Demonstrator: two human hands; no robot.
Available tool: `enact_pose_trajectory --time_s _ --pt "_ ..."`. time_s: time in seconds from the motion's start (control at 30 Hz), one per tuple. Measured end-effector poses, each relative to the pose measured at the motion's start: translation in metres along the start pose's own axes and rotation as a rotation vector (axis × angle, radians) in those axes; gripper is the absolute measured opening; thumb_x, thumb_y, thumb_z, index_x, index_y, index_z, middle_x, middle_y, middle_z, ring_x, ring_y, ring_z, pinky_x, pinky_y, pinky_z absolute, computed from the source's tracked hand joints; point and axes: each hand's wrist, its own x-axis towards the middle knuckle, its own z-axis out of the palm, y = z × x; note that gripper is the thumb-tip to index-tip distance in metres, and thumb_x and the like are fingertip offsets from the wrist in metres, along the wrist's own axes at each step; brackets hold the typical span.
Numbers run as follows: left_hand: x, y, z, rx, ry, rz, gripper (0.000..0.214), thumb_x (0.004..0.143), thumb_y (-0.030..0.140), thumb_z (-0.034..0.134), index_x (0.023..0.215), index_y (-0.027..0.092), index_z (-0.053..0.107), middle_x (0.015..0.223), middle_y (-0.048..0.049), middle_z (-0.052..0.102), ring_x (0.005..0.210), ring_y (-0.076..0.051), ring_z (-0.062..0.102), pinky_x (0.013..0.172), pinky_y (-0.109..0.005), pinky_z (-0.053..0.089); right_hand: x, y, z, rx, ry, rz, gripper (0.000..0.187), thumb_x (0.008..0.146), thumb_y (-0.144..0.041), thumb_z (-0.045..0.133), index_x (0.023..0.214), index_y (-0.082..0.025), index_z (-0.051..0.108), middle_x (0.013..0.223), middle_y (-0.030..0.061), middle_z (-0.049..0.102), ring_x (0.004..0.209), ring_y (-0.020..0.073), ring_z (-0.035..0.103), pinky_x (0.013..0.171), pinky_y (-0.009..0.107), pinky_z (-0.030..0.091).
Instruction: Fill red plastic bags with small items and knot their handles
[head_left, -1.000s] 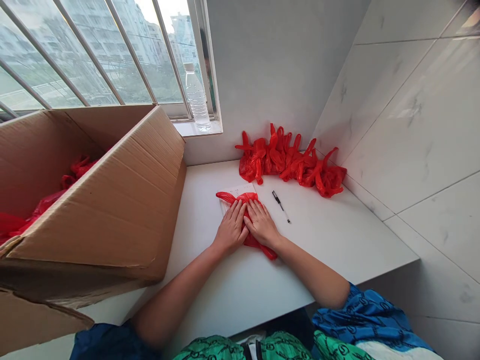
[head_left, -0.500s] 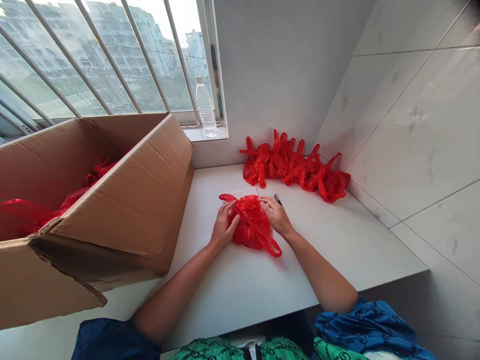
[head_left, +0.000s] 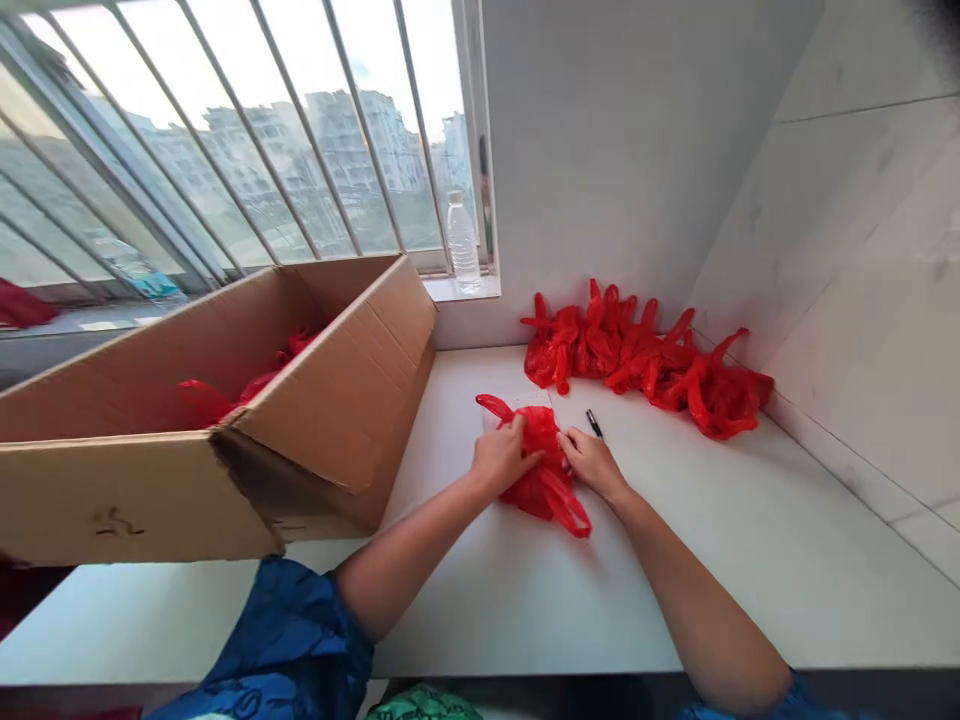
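Red bag (head_left: 544, 487) | right hand (head_left: 594, 465): grip pinching it | left hand (head_left: 495, 460): can't tell (fingertips indistinct)

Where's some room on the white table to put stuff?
The flat white table has bare room right of the right hand, plus a narrow strip between the brown cardboard box and left hand. It's crowded along the back, with red plastic bags, and mid-table, where both hands touch another red plastic bag.
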Motion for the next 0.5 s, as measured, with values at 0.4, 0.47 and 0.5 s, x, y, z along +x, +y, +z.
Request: enact_pose_trajectory --time_s 0.4,0.47,0.5 --pt "-0.115 -0.026 -0.116 -0.92 -0.014 0.145 0.026 0.092 0.031 0.051 0.118 0.024 0.053 0.087 -0.0021 0.06 0.066 -0.012 0.054 0.054 -0.021 0.043 -0.006 0.011 0.004 -0.021 -0.146 -0.092 0.04 0.092 -0.061 0.035 0.082 -0.028 0.055 0.063 -0.002 0.066 0.053 0.0199 0.064 0.06 0.031 0.045" --pt "-0.147 -0.044 -0.163 -0.948 0.032 0.082 0.028 0.092 0.038 0.055 0.117 0.025 0.056 0.082 -0.0014 0.061 0.058 -0.01 0.051 0.051 -0.022 0.042 -0.007 0.013 0.005 -0.054 -0.144 -0.089 0.04 0.091 -0.062 0.036 0.083 -0.028 0.056 0.062 -0.0011 0.066 0.054 0.0211 0.064 0.059 0.032 0.045" --pt "-0.159 -0.054 -0.184 -0.912 0.126 0.042 0.03 0.091 0.042 0.056 0.117 0.025 0.057 0.08 -0.0011 0.061 0.055 -0.01 0.051 0.048 -0.021 0.041 -0.007 0.013 0.005 -0.071 -0.139 -0.095 0.04 0.091 -0.062 0.037 0.083 -0.029 0.057 0.061 -0.0005 0.065 0.054 0.0218 0.064 0.059 0.032 0.045"
